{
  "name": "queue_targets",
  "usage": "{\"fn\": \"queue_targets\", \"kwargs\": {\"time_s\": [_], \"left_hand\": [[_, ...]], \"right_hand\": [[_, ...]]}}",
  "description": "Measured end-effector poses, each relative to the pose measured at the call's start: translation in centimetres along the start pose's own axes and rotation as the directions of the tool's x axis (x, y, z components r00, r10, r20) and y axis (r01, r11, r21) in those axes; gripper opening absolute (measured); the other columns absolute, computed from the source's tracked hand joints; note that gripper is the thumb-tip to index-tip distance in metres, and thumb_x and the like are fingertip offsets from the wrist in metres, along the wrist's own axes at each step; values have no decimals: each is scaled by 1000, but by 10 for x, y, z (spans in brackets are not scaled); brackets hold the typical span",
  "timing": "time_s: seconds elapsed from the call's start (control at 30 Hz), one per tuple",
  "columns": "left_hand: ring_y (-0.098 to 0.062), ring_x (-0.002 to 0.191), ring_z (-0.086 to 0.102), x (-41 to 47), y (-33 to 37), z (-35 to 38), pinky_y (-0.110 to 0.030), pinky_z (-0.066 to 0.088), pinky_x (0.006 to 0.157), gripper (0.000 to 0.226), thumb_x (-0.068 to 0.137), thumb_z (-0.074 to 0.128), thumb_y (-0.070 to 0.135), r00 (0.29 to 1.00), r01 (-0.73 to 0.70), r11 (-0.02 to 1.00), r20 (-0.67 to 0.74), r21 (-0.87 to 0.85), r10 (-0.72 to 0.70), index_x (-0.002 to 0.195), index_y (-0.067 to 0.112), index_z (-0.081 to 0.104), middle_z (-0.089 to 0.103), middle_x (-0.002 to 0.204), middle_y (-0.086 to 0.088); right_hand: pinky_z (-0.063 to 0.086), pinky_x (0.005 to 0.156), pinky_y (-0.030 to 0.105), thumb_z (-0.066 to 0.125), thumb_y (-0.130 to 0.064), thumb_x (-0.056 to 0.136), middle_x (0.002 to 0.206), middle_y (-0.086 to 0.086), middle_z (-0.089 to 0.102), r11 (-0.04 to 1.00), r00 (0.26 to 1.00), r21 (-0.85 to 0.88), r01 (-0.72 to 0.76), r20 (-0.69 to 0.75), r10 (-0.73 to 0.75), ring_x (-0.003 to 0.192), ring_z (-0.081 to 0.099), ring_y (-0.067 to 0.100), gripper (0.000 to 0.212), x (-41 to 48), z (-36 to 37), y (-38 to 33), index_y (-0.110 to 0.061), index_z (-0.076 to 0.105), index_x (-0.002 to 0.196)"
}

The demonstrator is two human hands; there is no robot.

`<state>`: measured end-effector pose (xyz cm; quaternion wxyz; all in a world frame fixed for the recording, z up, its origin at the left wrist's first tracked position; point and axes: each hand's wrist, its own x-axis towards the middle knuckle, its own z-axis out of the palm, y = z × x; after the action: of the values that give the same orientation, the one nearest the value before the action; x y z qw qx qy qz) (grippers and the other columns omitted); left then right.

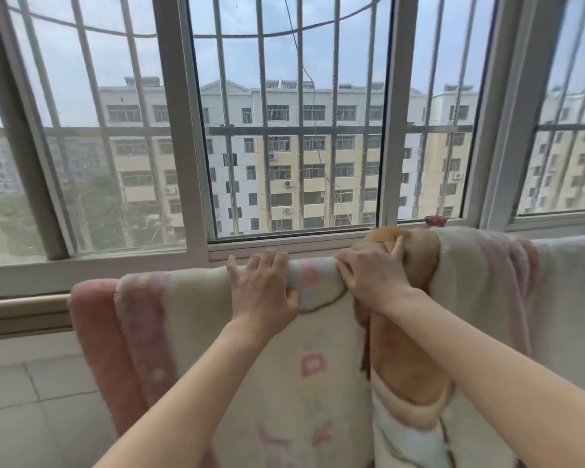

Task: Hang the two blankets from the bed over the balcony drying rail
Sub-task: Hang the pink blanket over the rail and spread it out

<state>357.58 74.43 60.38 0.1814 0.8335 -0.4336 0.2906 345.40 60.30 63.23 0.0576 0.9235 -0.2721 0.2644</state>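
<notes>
Head view: pastel blanket [217, 319] draped over drying rail [24, 305] below window [298, 130], L hand [264, 288] grip closed round its top fold, R hand [372, 280] grip clutching bunched orange blanket [406, 363] atop rail just beside, remainder hanging in front.

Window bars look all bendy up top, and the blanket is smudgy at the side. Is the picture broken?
No. Head view: the wide lens bows the bars and frames near the edges; the blanket blurs at its left edge and bottom, probably from motion; daylight is soft and hazy, without glare.
</notes>
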Motion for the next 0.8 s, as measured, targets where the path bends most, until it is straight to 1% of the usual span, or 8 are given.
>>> {"fn": "queue_targets", "kwargs": {"time_s": [0.17, 0.33, 0.43, 0.5, 0.57, 0.63, 0.73, 0.8], "left_hand": [[-18, 117, 45, 3, 18, 6, -57, 12, 109, 46, 76, 48, 37, 1000, 19, 1000, 12, -8, -19, 120, 24, 43, 50, 124, 6], [-17, 121, 41, 5, 37, 6, -57, 8, 110, 46, 77, 51, 29, 999, 37, 999, 8, -17, -37, 122, 24, 42, 46, 129, 6], [-18, 128, 36, 6, 51, 5, -57, 7, 111, 50, 76, 53, 20, 1000, 13, 1000, -6, 0, -13, 123, 25, 38, 39, 137, 4], [-18, 129, 33, 7, 59, 6, -58, 6, 111, 50, 77, 52, 18, 1000, -2, 1000, -16, 11, 2, 124, 26, 36, 36, 139, 5], [-17, 126, 37, 7, 68, 7, -58, 4, 111, 42, 78, 51, 21, 999, -8, 1000, -31, -20, 8, 119, 26, 41, 40, 134, 6], [-17, 121, 42, 7, 78, 8, -57, 2, 111, 32, 81, 51, 30, 998, -28, 997, -65, -69, 23, 113, 25, 49, 47, 127, 7], [-13, 122, 43, 11, 95, 11, -54, -2, 110, 35, 85, 53, 43, 991, -123, 990, -53, -71, 119, 116, 28, 51, 49, 129, 12], [-12, 122, 44, 15, 107, 12, -50, -3, 111, 34, 87, 51, 42, 981, -194, 978, -29, -78, 193, 118, 29, 49, 50, 128, 13]], "right_hand": [[6, 103, 73, 36, -36, 95, 106, -1, 61, 999, 999, 39, 19, 28, -20, 109, 51, 28, 26, -2, -2, 24, -27, 61, 97], [7, 106, 66, 42, -36, 95, 109, -1, 61, 995, 998, 81, 57, 24, -59, 111, 50, 25, 25, -7, -6, 42, -26, 61, 107], [19, 109, 57, 48, -25, 91, 112, 4, 61, 980, 991, 160, 120, -71, -109, 111, 51, 27, 22, -10, -12, 54, -18, 62, 107], [31, 106, 46, 52, -12, 85, 116, 10, 60, 965, 980, 206, 160, -147, -131, 112, 51, 30, 28, -11, -18, 67, -11, 63, 111], [31, 106, 41, 52, -6, 81, 120, 11, 59, 961, 980, 230, 152, -159, -117, 117, 48, 29, 35, -11, -23, 79, -8, 62, 115], [29, 107, 38, 50, -5, 79, 124, 9, 57, 968, 988, 223, 112, -132, -84, 120, 46, 27, 39, -12, -27, 89, -10, 61, 116], [29, 107, 33, 50, -2, 78, 125, 9, 56, 963, 988, 237, 130, -108, -107, 120, 46, 26, 42, -13, -28, 97, -11, 59, 117], [29, 106, 31, 50, -5, 79, 126, 7, 55, 962, 984, 223, 157, -115, -134, 119, 46, 24, 41, -13, -27, 99, -13, 59, 119]]}}
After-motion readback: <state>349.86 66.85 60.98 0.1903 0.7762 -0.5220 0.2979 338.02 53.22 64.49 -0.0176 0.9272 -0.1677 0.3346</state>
